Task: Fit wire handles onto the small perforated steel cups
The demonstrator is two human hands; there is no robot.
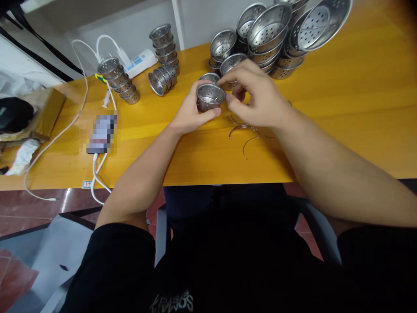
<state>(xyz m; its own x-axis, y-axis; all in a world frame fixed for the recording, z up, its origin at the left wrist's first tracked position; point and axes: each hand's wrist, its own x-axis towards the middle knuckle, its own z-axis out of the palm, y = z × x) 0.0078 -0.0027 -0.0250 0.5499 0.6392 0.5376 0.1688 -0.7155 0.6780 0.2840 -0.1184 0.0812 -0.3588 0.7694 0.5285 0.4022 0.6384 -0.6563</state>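
Note:
A small perforated metal strainer cup (210,99) is held just above the table, its mouth tilted toward me. My left hand (193,111) is wrapped round its left side, thumb along the near front. At the cup's right rim is my right hand (250,93), index finger and thumb bent toward the edge, the other fingers curled in. Whether a thin piece sits between those fingertips cannot be made out. Several thin curved metal wires (243,126) lie on the table below my right hand. Right behind the held cup stands another strainer cup (209,77), partly hidden.
Stacked perforated strainers (269,32) crowd the back right. More stacked cups (166,48) stand by the wall, some lying sideways, with another leaning stack (119,80) at left. A phone (102,132) with white cables and a power strip (141,61) occupy the left side.

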